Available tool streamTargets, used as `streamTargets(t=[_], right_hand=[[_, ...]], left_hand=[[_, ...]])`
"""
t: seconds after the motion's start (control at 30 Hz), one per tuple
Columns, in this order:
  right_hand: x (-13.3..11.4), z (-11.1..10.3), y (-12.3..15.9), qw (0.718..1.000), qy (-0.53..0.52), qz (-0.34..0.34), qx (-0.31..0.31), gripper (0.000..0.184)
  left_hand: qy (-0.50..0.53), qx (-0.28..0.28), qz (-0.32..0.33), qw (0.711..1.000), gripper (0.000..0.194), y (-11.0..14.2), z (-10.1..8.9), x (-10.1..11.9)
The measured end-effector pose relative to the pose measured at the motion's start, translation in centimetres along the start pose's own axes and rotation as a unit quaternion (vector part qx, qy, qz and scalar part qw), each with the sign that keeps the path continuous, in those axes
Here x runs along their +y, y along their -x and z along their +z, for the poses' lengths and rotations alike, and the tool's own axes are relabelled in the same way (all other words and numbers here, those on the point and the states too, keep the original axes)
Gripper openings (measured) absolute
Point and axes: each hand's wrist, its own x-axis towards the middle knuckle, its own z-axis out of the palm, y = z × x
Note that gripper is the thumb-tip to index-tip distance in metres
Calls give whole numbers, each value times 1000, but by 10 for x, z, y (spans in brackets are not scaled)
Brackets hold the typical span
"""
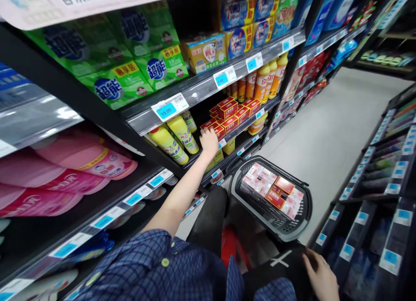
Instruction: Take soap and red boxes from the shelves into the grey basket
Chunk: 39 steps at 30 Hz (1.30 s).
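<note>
My left hand reaches onto a lower shelf, its fingers closed on the end of a small red box at the near left of a stack. More red boxes lie piled beside it, one standing higher than the others. Yellow-green bottles lean just left of the hand. Near my knee at the lower right, my right hand holds nothing, thumb and fingers apart. Between my legs and the aisle sits a dark shopping basket with pink-and-white packs and a few red boxes in it.
Above my left hand runs a shelf edge with price tags, holding green detergent packs. Orange bottles stand beyond the red boxes. Pink bottles lie at left. Another rack borders the aisle floor on the right.
</note>
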Motion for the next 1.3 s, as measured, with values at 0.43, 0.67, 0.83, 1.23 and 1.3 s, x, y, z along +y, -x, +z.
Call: streamTargets(t=[0.43,0.67,0.83,1.23,1.3], right_hand=[[-66,8,46,998,-60,-9,26,33],[-197,-54,26,954,-243,-175,-2,33],[-293,-106,42,879,-301,-368,-16,77],[-269,-85,34,824,-511,-240,-56,83],[-253,-61,30,809,-556,-171,-90,99]], left_hand=[[142,-1,35,989,39,22,-47,-19],[681,-309,27,663,62,131,-106,-18],[761,-470,-19,447,58,204,-113,3],[663,-461,146,571,92,247,-201,22],[605,-412,199,652,86,256,-213,27]])
